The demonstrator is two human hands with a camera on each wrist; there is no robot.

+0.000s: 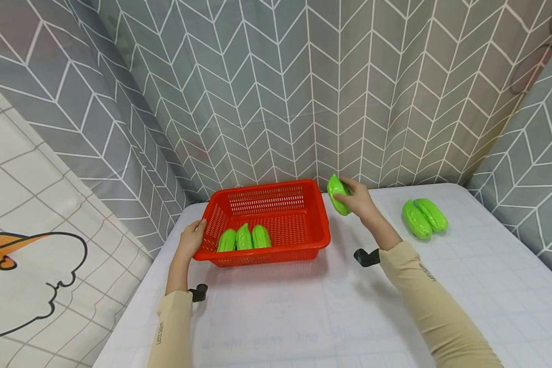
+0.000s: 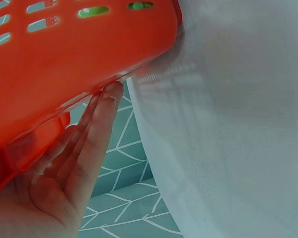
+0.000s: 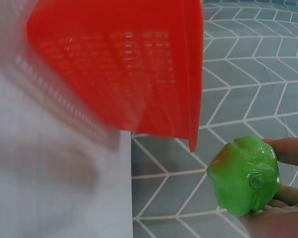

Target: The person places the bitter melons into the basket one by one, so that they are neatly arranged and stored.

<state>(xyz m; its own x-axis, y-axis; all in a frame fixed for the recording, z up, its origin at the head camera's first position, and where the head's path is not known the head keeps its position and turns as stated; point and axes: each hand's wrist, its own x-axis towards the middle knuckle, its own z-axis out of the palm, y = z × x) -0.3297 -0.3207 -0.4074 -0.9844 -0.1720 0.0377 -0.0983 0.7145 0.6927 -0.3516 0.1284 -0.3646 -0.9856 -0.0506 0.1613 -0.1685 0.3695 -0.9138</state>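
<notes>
A red plastic basket with slotted walls stands near the far edge of the table. Along its left side, my left hand holds the rim; the left wrist view shows the fingers reaching under that rim. Inside, three green star fruits lie side by side toward the front left. To the right of the basket, my right hand pinches another glossy green star fruit between thumb and fingers, above the table. Its lobed end with a small round nub faces the right wrist camera.
Two more green star fruits lie together on the table's right side. A white cloth covers the table. Grey curtains with white zigzag lines hang behind the far edge and at both sides.
</notes>
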